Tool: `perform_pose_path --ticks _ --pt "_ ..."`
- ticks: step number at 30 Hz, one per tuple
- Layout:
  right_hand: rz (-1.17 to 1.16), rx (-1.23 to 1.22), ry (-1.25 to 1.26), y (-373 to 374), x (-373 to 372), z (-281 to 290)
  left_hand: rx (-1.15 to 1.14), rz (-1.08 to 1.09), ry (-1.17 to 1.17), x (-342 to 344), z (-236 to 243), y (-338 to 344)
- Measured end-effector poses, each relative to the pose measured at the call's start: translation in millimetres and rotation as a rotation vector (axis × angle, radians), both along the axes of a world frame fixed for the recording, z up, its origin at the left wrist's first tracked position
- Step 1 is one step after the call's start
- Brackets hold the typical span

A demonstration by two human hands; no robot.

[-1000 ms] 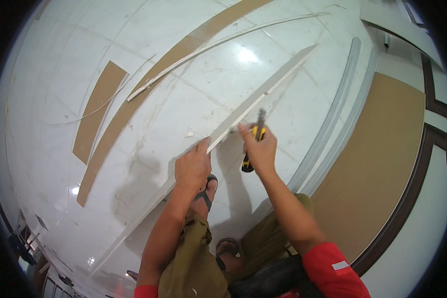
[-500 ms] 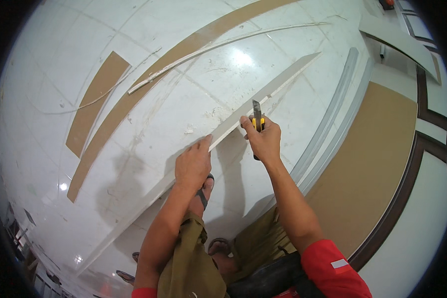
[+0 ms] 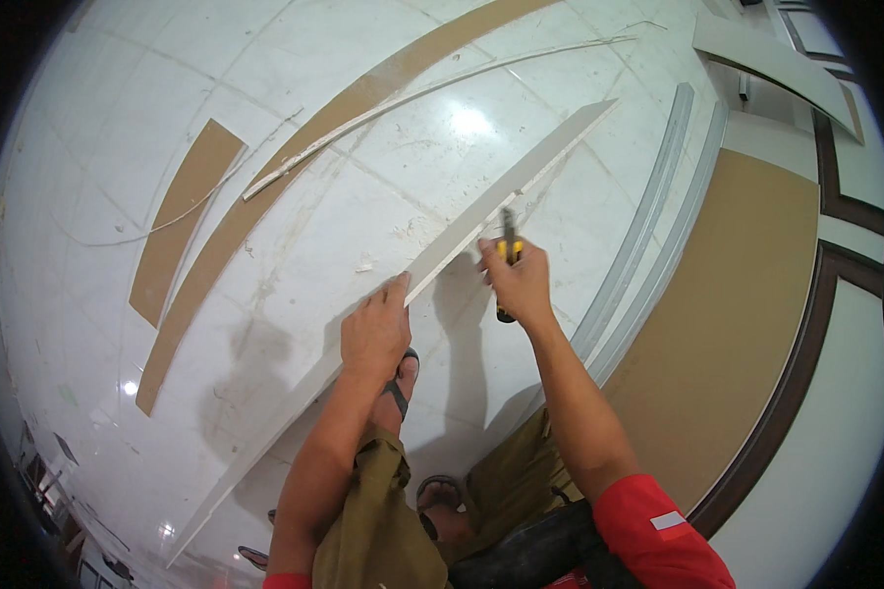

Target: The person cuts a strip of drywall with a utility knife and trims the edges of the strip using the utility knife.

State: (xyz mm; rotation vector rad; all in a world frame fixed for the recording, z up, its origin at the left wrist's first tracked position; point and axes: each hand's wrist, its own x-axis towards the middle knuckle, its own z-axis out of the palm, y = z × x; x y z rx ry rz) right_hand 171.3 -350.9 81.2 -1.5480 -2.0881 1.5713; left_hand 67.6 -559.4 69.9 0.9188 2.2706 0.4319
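Note:
A long, narrow strip of plasterboard (image 3: 476,213), grey-white on its face with a rough white cut edge, runs diagonally in front of me from the lower left to the upper right. My left hand (image 3: 375,329) is closed over its upper edge near the middle. To the right, my right hand (image 3: 521,280) grips a yellow-and-black utility knife (image 3: 508,253), its dark blade pointing up, just beside the strip's rough edge. A narrow gap seems to separate blade and board, though motion blurs the tip.
Brown-faced board strips (image 3: 189,216) and a thin white offcut (image 3: 334,137) lie on the tiled floor (image 3: 295,88) with crumbs. Grey metal channels (image 3: 648,231) lie at right, beside a large brown board (image 3: 722,324) near dark-framed panels (image 3: 796,422). My sandalled feet (image 3: 403,383) are below the strip.
The view has shifted slightly, so the floor pieces sit a little further left. My right hand with the knife has drawn slightly away from the strip's edge. My left hand keeps its grip.

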Motion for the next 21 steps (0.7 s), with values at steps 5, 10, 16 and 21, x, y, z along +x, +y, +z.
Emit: perform_pose_path --ticks 5,10,16,21 --pt "-0.118 -0.117 0.005 9 -6 5 -0.003 -0.004 0.019 1 -3 -4" --pt "-0.078 -0.070 0.068 0 -11 2 0.001 0.011 -0.003 -1 4 1" --pt "-0.219 -0.023 0.241 -5 -6 17 0.036 0.024 0.015 1 1 -2" --pt "-0.161 -0.204 0.016 -17 -12 14 0.029 0.007 0.134 20 -15 -6"
